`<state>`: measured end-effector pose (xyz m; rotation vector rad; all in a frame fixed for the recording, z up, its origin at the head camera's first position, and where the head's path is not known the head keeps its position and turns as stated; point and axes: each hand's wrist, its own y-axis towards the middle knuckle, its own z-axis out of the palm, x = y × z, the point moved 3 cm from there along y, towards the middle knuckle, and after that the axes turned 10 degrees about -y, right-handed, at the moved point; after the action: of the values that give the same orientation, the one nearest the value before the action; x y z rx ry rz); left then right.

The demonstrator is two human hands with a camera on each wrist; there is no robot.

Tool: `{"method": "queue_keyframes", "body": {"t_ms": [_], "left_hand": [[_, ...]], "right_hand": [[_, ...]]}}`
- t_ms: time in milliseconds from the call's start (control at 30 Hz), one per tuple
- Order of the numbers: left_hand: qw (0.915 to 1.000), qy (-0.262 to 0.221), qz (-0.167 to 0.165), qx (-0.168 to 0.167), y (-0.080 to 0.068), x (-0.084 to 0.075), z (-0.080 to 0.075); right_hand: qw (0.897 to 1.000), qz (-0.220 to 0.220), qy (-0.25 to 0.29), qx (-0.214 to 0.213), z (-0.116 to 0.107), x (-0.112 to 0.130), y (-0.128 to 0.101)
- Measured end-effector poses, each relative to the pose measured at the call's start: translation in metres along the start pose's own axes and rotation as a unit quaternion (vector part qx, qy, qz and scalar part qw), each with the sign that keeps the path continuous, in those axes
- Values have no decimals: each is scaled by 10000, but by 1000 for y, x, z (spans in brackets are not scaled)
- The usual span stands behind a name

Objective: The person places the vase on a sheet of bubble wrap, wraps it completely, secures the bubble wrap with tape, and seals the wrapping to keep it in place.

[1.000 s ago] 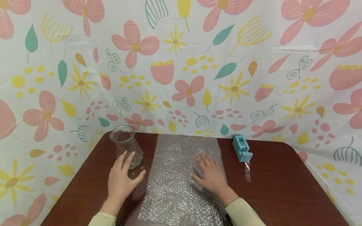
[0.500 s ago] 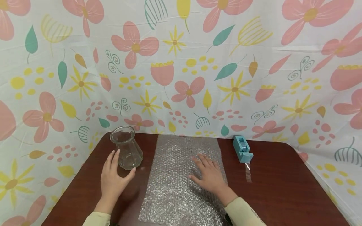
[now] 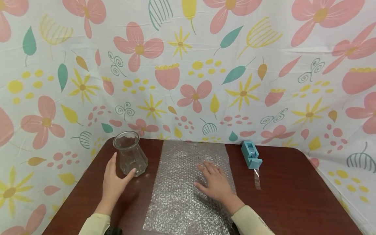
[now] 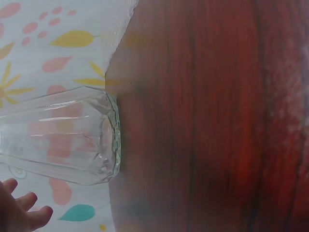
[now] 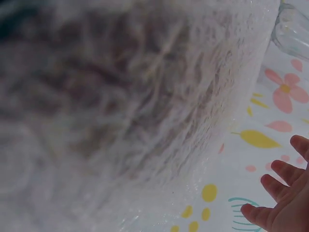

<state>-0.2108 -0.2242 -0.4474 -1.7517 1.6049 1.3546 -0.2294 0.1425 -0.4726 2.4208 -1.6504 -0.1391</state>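
Note:
A clear glass vase (image 3: 133,158) with a flared rim stands upright at the back left of the table. My left hand (image 3: 113,182) is spread at its near left side, thumb and fingers apart around the lower body. In the left wrist view, the fingertips (image 4: 42,215) show beside the faceted vase (image 4: 63,137), with a gap between them. A sheet of bubble wrap (image 3: 179,195) lies flat down the middle of the table. Over its right half, my right hand (image 3: 216,183) is held palm down with fingers spread, holding nothing.
On the right of the dark wooden table (image 3: 293,192) sits a light blue tape dispenser (image 3: 251,156), a strip of clear tape (image 3: 257,179) hanging from its front. A flower-printed cloth (image 3: 194,45) rises behind the table and along both sides.
My left hand has moved left, from in front of the vase to its near left side. The right hand stays nearly where it was, and the vase has not moved on the table.

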Motion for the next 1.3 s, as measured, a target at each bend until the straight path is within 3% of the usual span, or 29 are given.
{"method": "queue_keyframes", "body": {"t_ms": [167, 767, 1300], "left_hand": [[9986, -240, -412, 229, 6, 6, -1], [9924, -564, -929, 584, 25, 27, 9], [9901, -1014, -910, 334, 37, 42, 26]], "right_hand": [[10000, -1, 91, 40, 0, 3, 1], [9990, -128, 227, 371, 1, 8, 1], [9986, -170, 285, 422, 2, 11, 2]]}}
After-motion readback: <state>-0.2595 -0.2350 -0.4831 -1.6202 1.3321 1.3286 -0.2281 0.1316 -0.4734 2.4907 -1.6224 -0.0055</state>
